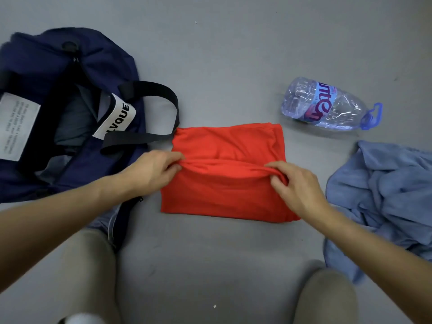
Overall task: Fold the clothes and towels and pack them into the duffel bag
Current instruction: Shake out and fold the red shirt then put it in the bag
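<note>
A red garment (224,192) lies folded into a rough rectangle on the grey floor in the middle. My left hand (152,169) pinches its left edge at a crease across the middle. My right hand (292,183) pinches the same crease at the right edge. The navy duffel bag (98,61) lies open at the left, with grey fabric (72,122) inside and a black strap (163,94) looping toward the garment. A crumpled blue towel (385,195) sits at the right.
A clear plastic water bottle (327,104) with a blue handle lies on its side beyond the garment at the right. My two knees (88,265) frame the bottom of the view. Bare grey floor (210,54) stretches behind.
</note>
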The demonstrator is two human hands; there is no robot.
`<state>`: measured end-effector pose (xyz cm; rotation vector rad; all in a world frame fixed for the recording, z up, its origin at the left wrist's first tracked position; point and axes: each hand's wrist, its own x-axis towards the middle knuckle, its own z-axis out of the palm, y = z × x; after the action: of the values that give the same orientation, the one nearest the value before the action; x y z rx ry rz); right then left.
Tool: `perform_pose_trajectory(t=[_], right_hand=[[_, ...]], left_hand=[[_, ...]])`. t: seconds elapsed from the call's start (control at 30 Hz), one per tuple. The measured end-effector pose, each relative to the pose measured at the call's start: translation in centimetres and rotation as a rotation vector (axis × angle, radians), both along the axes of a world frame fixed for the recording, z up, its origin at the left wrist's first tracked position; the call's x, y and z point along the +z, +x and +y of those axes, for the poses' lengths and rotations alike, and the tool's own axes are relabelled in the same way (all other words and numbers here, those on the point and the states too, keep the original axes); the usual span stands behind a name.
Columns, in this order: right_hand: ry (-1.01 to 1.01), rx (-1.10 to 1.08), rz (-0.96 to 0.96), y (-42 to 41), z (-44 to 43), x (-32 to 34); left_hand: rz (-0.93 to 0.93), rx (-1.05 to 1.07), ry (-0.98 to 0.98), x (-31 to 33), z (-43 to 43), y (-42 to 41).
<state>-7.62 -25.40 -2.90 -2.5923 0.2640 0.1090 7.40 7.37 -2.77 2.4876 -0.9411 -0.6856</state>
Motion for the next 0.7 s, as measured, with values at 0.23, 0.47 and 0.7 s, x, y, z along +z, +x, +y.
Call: perform_pose_trajectory(t=[0.23,0.47,0.7], right_hand=[[-0.147,0.035,0.064,9.2,-2.8,-2.5],[-0.466,0.268,-0.176,8.1,-3.2,-5.2],[-0.429,0.379,0.213,7.8,-3.3,-6.5]], left_hand=[[-0.211,0.149,0.018,-2.1,-3.5,5.4],[-0.643,-0.151,0.064,-3.9,-4.1,3.4],[-0.381,-0.154,0.325,-6.5,-4.6,-2.2]])
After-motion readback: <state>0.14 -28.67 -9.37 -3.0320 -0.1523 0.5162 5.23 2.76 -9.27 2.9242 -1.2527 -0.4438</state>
